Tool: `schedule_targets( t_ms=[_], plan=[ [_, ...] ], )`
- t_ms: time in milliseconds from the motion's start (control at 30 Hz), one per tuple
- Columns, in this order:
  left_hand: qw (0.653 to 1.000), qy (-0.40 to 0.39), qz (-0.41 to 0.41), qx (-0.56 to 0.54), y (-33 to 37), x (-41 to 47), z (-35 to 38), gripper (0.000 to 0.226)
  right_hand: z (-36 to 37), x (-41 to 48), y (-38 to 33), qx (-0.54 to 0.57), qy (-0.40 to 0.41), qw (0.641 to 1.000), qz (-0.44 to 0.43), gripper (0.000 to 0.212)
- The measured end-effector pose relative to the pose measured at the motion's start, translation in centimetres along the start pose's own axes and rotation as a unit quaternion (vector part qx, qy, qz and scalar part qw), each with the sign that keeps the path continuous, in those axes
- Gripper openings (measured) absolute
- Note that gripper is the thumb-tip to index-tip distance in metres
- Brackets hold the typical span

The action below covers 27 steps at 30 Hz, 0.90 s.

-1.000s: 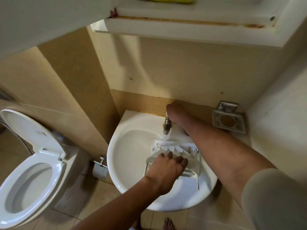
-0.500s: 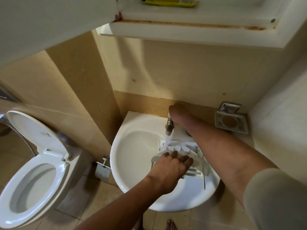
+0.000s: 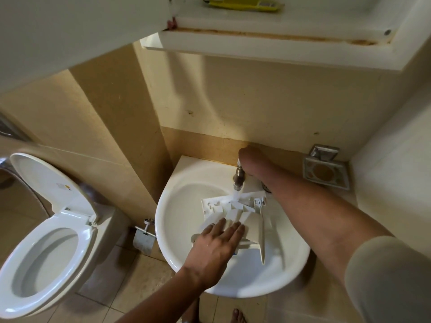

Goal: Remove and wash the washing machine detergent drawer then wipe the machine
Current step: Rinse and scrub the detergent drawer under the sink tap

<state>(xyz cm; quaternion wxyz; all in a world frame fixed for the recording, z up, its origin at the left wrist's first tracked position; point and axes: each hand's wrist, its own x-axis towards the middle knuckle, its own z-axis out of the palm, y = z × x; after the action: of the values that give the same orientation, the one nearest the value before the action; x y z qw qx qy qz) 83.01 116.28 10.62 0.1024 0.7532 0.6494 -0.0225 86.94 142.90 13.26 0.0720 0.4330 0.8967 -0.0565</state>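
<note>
Drawer (image 3: pixel 235 206) turned, left hand (image 3: pixel 214 245) now flattened

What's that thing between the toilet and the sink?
A metal toilet-paper holder, fixed to the wall between the toilet and the sink, shows in the head view.

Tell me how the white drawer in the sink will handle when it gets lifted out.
The drawer is probably slippery: tap water runs over it. It looks like thin ribbed plastic, so likely stiff and light for its size. Its long thin side rail could snap if levered against the sink.
</note>
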Motion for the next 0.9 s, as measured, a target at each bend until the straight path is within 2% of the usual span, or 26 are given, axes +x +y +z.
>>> schedule_targets(
  t_ms=[233,600,900],
  plan=[
    [0.999,-0.002,-0.035,0.039,-0.3,1.6,-0.6,0.079,0.0,0.0,-0.1,-0.007,-0.009,1.000,0.004,0.018],
    [0.997,0.008,-0.075,0.018,-0.8,1.2,-1.6,0.076,0.0,0.2,0.0,0.005,-0.006,1.000,0.006,0.018],
    [0.997,0.032,-0.076,0.012,0.0,0.3,-0.7,0.083,0.1,0.3,0.2,0.013,0.002,1.000,-0.003,0.018]
  ],
)
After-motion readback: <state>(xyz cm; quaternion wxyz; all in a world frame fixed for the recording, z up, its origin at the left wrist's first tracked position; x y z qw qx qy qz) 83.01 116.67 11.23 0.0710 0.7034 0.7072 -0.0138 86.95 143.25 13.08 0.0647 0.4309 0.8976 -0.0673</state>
